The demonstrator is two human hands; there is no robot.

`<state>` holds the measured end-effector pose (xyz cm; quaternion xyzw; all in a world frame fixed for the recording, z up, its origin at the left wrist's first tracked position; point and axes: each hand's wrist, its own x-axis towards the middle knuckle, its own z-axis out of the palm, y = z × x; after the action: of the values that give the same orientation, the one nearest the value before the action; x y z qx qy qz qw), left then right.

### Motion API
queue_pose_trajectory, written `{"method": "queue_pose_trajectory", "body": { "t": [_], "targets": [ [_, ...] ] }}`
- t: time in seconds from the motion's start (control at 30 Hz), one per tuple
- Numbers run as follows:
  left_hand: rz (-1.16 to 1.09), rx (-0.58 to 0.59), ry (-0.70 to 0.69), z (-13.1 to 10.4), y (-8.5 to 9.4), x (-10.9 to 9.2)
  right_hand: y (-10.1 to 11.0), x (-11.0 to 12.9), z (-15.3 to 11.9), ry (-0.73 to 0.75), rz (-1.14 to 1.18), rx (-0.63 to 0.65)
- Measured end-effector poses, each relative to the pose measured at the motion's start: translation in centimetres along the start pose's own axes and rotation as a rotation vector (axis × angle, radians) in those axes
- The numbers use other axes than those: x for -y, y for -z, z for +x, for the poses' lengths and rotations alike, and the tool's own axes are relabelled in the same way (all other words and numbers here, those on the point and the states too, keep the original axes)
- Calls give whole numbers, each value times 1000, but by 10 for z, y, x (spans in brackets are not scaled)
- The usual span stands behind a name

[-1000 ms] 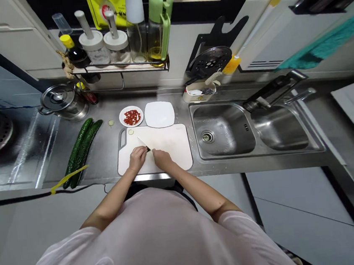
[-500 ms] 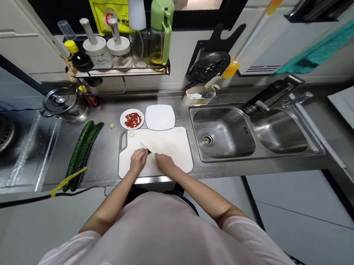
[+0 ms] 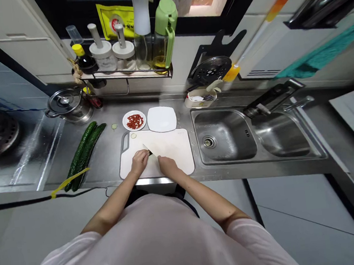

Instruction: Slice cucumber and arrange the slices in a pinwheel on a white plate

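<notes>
My right hand [image 3: 168,166] is closed around the handle of a knife [image 3: 154,154], its blade slanting up and left over the white cutting board [image 3: 175,145]. At the blade, my left hand [image 3: 140,161] grips a short dark-green piece of cucumber [image 3: 150,153], mostly hidden by the fingers. One pale cucumber slice [image 3: 133,135] lies near the board's upper left corner. Two whole cucumbers [image 3: 86,152] rest side by side on the counter to the left. Another slice [image 3: 114,126] sits on the steel between them and the plates.
Behind the board stand a plate of chopped red pieces [image 3: 129,128] and a square white plate [image 3: 162,119]. To the right is a double sink [image 3: 224,136]. A lidded pot [image 3: 66,106] stands back left, and a bottle rack [image 3: 126,73] hangs on the wall.
The whole view has shifted slightly. The knife blade shows a little more at the cucumber piece; both hands keep their holds.
</notes>
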<state>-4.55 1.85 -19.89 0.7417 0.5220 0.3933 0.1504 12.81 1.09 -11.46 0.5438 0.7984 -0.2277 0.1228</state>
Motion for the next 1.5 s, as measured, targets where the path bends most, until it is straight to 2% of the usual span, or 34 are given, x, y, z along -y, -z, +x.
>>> {"method": "queue_pose_trajectory", "body": {
  "t": [0.17, 0.43, 0.77, 1.03, 1.5],
  "targets": [
    [-12, -7, 1, -1, -2, 2, -4, -2, 1, 10, -5, -13],
    [-5, -4, -23, 0, -1, 4, 4, 7, 17, 6, 20, 16],
    [-2, -17, -19, -1, -2, 4, -2, -1, 9, 18, 20, -3],
    [-5, -10, -11, -1, -2, 3, -2, 2, 21, 30, 23, 2],
    [3, -10, -21, 0, 0, 1, 3, 8, 28, 40, 32, -33]
  ]
}}
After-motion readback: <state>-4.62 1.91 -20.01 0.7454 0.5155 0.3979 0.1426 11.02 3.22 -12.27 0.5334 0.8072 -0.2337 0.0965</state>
